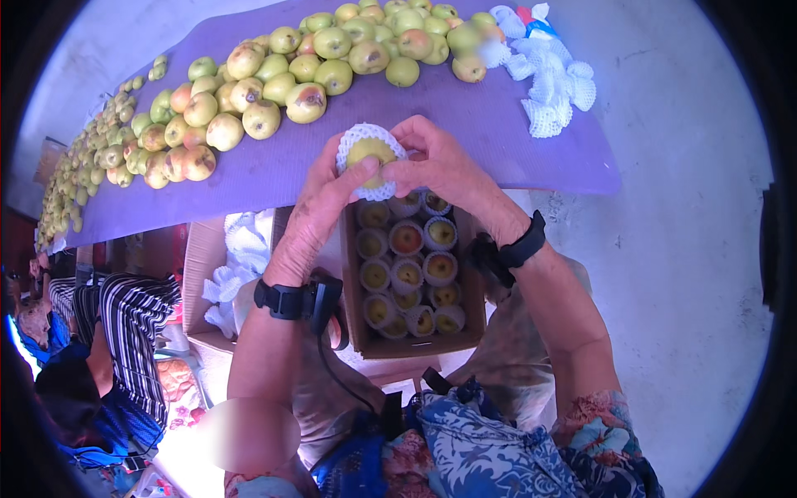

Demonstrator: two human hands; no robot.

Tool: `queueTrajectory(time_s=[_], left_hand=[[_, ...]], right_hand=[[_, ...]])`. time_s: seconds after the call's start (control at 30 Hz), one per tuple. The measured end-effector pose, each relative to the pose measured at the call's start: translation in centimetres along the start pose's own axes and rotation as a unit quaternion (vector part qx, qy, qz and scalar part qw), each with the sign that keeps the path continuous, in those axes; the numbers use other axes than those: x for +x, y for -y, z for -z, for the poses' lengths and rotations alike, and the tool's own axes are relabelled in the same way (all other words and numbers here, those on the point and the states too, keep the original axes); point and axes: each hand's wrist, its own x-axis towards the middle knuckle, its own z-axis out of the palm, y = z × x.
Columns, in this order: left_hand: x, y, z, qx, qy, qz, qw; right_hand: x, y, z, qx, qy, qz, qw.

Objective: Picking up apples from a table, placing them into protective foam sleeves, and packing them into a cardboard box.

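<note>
Between both hands I see a green-yellow apple (366,149) partly wrapped in a white foam net sleeve (358,132). My left hand (330,180) grips its left side, the thumb lying across the fruit. From the right, my right hand (429,155) pinches the sleeve and apple with thumb and fingers. Just below is a cardboard box (416,350) holding rows of apples in foam nets, such as a reddish apple (406,239). The upper end of the box is partly hidden by my hands and the table edge.
A long heap of loose apples (311,62), some bruised, covers much of the purple-covered table (498,149). Foam nets (551,87) lie at its right end. Another cardboard box (202,280) with foam nets stands at left. A person in striped trousers (140,324) sits farther left.
</note>
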Motion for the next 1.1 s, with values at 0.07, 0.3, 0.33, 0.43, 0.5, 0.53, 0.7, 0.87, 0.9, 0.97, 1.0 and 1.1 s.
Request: queueTrajectory(time_s=[0.07,0.3,0.33,0.43,0.5,0.53,0.7,0.87,0.9,0.97,1.0,1.1], left_hand=[[0.0,-0.1,-0.2,0.033,0.000,0.006,0.999],[-0.8,-0.7,0.1,0.080,0.055,-0.045,0.994],[-0.9,-0.9,0.0,0.090,0.058,-0.046,0.993],[-1.2,-0.9,-0.1,0.082,0.053,-0.043,0.994],[-1.3,-1.2,0.0,0.099,0.064,-0.051,0.992],[-1.2,-0.9,0.3,0.097,0.068,-0.055,0.992],[-2.0,-1.5,0.8,0.100,0.075,-0.051,0.991],[-2.7,-1.8,1.4,0.088,0.082,-0.039,0.992],[-3.0,-1.9,1.6,0.088,0.058,-0.036,0.994],[-3.1,-2.3,2.3,0.087,0.034,-0.032,0.995],[-2.8,-2.7,3.1,0.124,-0.008,-0.034,0.992],[-2.4,-2.5,5.1,0.183,-0.100,-0.062,0.976]], right_hand=[[-0.1,0.1,0.3,0.008,0.009,-0.013,1.000],[-0.9,0.4,0.2,0.011,0.052,-0.012,0.999],[-0.9,0.2,0.3,0.011,0.053,-0.018,0.998],[-0.8,-0.1,0.4,-0.007,0.086,-0.028,0.996],[-0.9,-0.2,0.1,-0.027,0.078,-0.015,0.996],[-1.0,-0.2,-0.1,-0.026,0.082,-0.019,0.996],[-1.4,-0.1,-1.3,-0.001,0.057,-0.033,0.998],[-1.6,-0.6,-2.2,0.057,0.044,-0.046,0.996],[-1.7,-0.5,-2.2,0.076,0.050,-0.054,0.994],[-1.9,-0.1,-1.9,0.079,0.052,-0.071,0.993],[-2.1,0.1,-1.9,0.082,0.053,-0.086,0.991],[-3.5,0.2,-1.7,0.040,0.094,-0.141,0.985]])
